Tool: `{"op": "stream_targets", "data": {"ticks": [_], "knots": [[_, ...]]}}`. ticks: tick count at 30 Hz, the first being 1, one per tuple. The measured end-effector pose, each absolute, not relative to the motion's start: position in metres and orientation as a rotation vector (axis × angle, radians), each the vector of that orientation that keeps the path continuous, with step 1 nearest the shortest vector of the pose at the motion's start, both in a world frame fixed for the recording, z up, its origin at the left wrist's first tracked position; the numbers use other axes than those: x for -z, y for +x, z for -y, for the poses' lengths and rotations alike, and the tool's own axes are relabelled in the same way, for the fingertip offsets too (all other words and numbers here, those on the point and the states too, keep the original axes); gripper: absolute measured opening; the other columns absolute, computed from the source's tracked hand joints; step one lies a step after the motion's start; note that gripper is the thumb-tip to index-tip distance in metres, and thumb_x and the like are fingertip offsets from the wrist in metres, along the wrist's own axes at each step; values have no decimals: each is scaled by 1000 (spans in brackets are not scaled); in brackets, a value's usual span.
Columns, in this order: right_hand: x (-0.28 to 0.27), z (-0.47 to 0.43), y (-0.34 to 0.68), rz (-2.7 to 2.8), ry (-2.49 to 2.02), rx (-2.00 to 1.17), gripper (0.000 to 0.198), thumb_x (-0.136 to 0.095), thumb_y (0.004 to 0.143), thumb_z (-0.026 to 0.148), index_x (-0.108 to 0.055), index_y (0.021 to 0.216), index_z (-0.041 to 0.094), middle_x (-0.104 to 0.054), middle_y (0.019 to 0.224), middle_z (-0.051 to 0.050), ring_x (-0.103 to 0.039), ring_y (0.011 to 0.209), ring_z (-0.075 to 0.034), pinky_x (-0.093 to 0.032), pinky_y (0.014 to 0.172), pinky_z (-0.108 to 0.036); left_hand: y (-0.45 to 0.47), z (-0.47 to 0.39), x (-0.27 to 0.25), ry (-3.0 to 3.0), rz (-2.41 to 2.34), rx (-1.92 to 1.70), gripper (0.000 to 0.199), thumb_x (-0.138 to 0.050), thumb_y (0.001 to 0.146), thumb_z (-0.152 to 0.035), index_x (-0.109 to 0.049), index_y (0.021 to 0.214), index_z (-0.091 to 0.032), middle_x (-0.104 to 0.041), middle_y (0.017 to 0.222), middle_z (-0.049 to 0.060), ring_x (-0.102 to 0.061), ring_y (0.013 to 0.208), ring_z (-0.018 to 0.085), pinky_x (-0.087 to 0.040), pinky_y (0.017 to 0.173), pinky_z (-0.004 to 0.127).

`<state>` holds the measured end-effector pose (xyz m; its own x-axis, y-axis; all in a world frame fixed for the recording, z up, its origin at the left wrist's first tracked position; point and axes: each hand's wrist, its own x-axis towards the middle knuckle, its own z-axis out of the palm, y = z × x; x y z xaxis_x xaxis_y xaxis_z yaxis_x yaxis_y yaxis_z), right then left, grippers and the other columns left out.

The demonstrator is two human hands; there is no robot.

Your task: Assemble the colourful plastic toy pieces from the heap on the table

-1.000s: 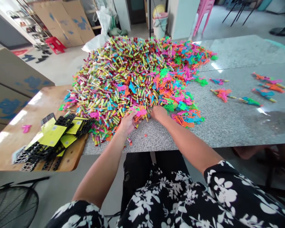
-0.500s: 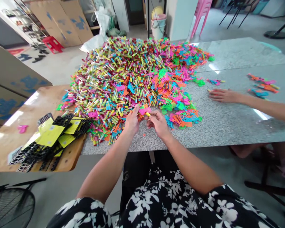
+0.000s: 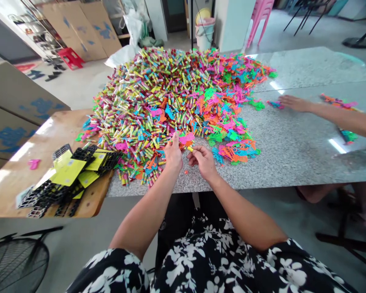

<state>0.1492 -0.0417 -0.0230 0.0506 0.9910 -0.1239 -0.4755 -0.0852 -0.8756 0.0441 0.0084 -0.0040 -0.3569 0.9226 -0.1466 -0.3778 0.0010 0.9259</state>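
My right hand [image 3: 203,162] pinches a small yellow tube [image 3: 190,149] between thumb and fingertips. Beside it, my left hand [image 3: 173,154] is closed, its thumb pointing up; what its fingers hold is mostly hidden. A flat pink plastic piece [image 3: 187,138] shows just past the gap between my hands, and I cannot tell whether it is held or lies on the pile. Right beyond my hands rises a large heap of small capped tubes [image 3: 152,89]. Bright plastic pieces [image 3: 222,110] in pink, orange, green and blue cover its right side.
Black mesh pieces with yellow cards [image 3: 67,175] lie on a wooden table [image 3: 100,195] at left. A co-worker's hand [image 3: 294,103] reaches over the grey stone tabletop [image 3: 295,158] from the right, near small coloured pieces [image 3: 274,105]. A fan [image 3: 15,260] stands at lower left.
My hands stay close together, with the yellow tube still in my right fingers. The co-worker's hand has moved away from me to the small coloured pieces, and another dark shape appears at right.
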Motion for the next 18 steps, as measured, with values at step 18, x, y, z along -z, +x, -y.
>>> {"op": "stream_targets", "data": {"ticks": [18], "knots": [[18, 37, 159, 388, -905, -1624, 11, -70, 85, 28, -70, 88, 18, -74, 66, -3, -63, 45, -13, -52, 43, -22, 50, -4, 17, 863, -1178, -1515, 46, -78, 89, -67, -70, 87, -22, -53, 68, -5, -53, 61, 11, -44, 60, 25]]}}
